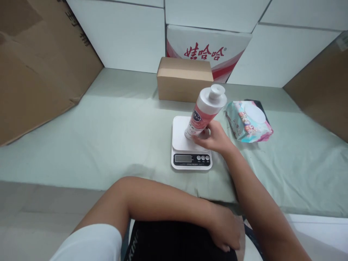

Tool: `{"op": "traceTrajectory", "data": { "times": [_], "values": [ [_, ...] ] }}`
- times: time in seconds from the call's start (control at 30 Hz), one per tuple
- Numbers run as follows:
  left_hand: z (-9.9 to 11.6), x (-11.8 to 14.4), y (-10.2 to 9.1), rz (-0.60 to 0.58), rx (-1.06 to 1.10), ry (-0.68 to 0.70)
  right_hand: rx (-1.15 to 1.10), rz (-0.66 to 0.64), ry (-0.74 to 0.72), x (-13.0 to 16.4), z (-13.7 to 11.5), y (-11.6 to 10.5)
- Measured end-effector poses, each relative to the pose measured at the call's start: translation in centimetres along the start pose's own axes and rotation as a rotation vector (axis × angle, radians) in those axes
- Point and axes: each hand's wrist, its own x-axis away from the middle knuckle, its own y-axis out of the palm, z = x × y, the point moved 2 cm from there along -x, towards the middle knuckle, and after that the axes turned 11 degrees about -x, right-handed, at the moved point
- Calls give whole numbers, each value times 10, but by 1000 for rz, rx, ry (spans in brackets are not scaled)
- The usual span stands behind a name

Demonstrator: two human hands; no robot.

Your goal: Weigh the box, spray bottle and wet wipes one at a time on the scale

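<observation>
Nearest the camera, a white sleeve (89, 243) and the left forearm (163, 199) cross before the body, just off the cloth's near edge; the left hand (227, 228) lies blurred against a black garment (179, 241), and whether it grips anything cannot be told. Right hand (214, 139): fingers and thumb close round the lower part of a white-and-pink bottle (202, 116), from its right side. Bare green cloth (116, 127) spreads widely to the left, with a narrower strip in front. The bottle rises above the grip, cap uppermost and leaning right, its base over the plate of a kitchen scale (179, 137); full contact there is unclear. The scale's display (183, 158) is blank. Just behind, a brown box (185, 85) limits the far side; a wipes pack (244, 121) lies to the right. Farther out stand a red-lettered carton (203, 47) and large cardboard (40, 79) at left.
</observation>
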Motion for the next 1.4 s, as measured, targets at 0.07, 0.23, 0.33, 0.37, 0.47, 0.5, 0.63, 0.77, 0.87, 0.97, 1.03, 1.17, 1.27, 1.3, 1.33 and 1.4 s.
{"op": "traceTrajectory", "data": {
  "times": [0.07, 0.23, 0.33, 0.37, 0.47, 0.5, 0.63, 0.77, 0.87, 0.97, 1.03, 1.17, 1.27, 1.3, 1.33, 1.4],
  "values": [
    [0, 0, -1, -42, 2, 1, -56, 81, -13, 0, 3, -7],
    [-1, 0, 4, 134, -94, 32, -319, 538, -19, -5, 22, -33],
    [-2, 0, 5, 114, -93, 28, -457, 672, -16, -6, 28, -37],
    [-3, 0, 5, 85, -83, 27, -487, 673, -25, -6, 28, -35],
    [-4, 0, 4, 61, -55, 21, -486, 615, -50, -4, 26, -27],
    [-5, 0, 4, 78, -53, 17, -462, 587, -60, -3, 26, -24],
    [-6, -2, 8, 173, -70, 47, -334, 439, -99, 1, 26, -14],
    [-7, -3, 7, 163, -58, 50, -131, 223, -143, 0, 17, -6],
    [-6, -1, 1, 54, -15, 18, 15, 91, -166, -1, 3, 0],
    [-5, 1, -8, -11, 8, -4, 54, 96, -136, -1, -3, 2],
    [-4, 4, -13, -16, 11, -8, 65, 191, -110, -1, 1, -2],
    [-4, 7, -16, -30, -17, 9, 100, 526, -31, -2, 24, -21],
    [-5, 5, -14, 68, -42, 16, 181, 703, 82, -3, 42, -34],
    [-5, 5, -13, 101, -47, 17, 214, 736, 122, -3, 47, -36],
    [-6, 4, -12, 116, -51, 16, 243, 759, 159, -2, 52, -37],
    [-5, 4, -13, 88, -46, 26, 279, 781, 219, -2, 59, -38]
  ]
}}
